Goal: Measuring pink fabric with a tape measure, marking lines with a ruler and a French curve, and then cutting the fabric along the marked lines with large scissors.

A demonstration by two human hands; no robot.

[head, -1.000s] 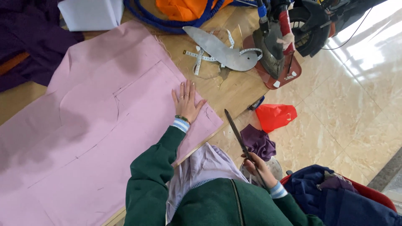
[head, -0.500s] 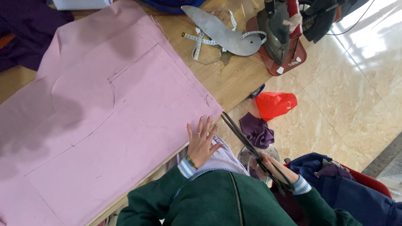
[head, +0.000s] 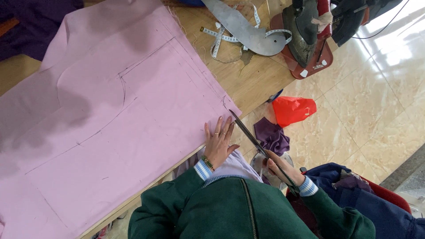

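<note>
Pink cloth spread on the table, shears at its near right corner.

The pink fabric (head: 110, 115) looks light, limp and prone to shift; the left hand (head: 218, 144) presses it flat, fingers spread, beside the corner. The right hand (head: 280, 169) is clenched around the scissors (head: 256, 144), blade tips touching the cloth edge.

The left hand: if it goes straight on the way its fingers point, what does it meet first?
The left hand lies flat on the pink cloth, fingers pointing up the wooden table. It would slide over more pink cloth; the black scissors probably stay just beside that line.
</note>
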